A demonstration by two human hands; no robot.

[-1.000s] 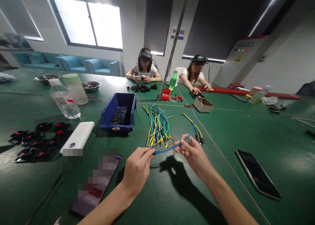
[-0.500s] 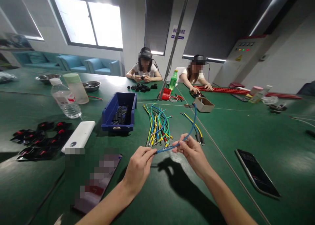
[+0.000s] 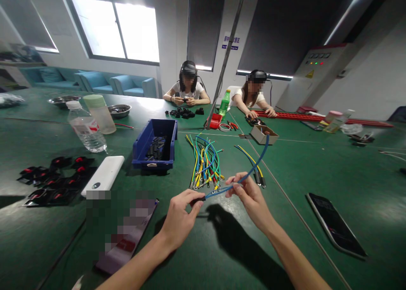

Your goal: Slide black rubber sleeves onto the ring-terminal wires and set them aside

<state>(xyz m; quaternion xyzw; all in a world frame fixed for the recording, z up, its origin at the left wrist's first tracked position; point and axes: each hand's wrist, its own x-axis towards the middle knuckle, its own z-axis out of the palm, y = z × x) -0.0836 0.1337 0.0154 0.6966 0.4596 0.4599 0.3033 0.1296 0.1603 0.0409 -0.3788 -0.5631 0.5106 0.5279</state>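
My left hand (image 3: 183, 211) is closed on a short black sleeve (image 3: 198, 199) at the near end of a blue wire. Pinched in my right hand (image 3: 248, 197) is the same blue wire (image 3: 258, 161), its free end curving up and away. Between the two hands the blue strands run close together over the table. Just beyond lies a pile of yellow, green and blue wires (image 3: 206, 163) with ring terminals at their near ends. To its right, several wires with black sleeves (image 3: 259, 178) rest side by side.
A blue bin (image 3: 154, 165) holds black sleeves. Left of it are a water bottle (image 3: 87, 131), a white power bank (image 3: 104, 178) and black parts (image 3: 52, 184). A phone (image 3: 336, 224) lies at right. Beyond are a cardboard box (image 3: 264, 136), a pole (image 3: 226, 57) and two people working.
The free end of the blue wire has swung to the right and lower. More of the black sleeve now shows at my left fingertips. Both hands stay closed on their places.
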